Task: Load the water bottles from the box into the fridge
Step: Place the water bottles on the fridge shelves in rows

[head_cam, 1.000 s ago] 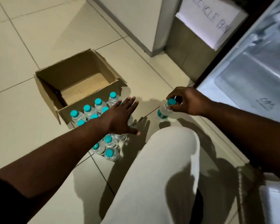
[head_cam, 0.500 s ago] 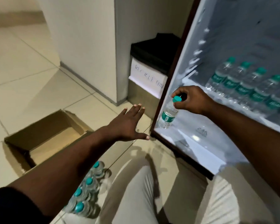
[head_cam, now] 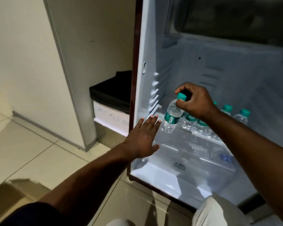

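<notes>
The right hand (head_cam: pixel 196 101) partly hides maybe five shelf bottles (head_cam: pixel 227 110). It pinches a clear, teal-capped bottle (head_cam: pixel 171 114) at 3 o'clock; the left hand (head_cam: pixel 143 138) is spread.

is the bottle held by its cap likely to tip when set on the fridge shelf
Probably tippy: the bottle is tall and narrow, hanging tilted from the right hand. It seems full, so likely heavy for its size.

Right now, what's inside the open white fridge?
A row of clear, teal-capped water bottles on the shelf; the right hand holds another bottle. The forearm hides some of them.
</notes>
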Motion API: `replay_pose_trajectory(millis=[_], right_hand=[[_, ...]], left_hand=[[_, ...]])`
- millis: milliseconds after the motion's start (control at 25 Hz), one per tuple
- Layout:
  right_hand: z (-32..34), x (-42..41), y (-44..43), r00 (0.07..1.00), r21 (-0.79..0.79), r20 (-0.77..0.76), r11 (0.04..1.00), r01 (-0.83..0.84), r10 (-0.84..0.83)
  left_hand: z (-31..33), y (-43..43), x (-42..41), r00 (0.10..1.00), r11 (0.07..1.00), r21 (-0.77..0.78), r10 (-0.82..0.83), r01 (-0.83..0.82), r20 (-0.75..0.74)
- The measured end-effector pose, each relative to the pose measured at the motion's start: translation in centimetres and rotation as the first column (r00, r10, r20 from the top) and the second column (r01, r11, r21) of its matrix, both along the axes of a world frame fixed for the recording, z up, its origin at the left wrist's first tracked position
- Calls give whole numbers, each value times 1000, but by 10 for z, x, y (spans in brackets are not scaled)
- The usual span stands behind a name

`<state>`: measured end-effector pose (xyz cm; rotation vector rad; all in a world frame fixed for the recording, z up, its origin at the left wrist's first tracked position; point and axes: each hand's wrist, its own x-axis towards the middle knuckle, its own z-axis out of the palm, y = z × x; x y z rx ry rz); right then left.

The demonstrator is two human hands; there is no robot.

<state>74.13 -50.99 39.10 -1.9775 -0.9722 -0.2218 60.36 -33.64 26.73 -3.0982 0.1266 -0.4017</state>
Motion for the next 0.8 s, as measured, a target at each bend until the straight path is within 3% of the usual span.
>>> replay_pose_trajectory(millis=[200, 480, 800], right_hand=[[38, 38, -5, 994, 92, 43, 991, 93, -97], [82, 82, -1, 966, 145, 46, 959, 244, -253], [87, 140, 25, 955, 124, 72, 953, 278, -288]], left_hand=[[35, 6, 68, 994, 995, 56, 82, -86, 70], [58, 8, 117, 983, 983, 61, 174, -171, -52], [72, 10, 145, 978, 981, 116, 172, -159, -114]])
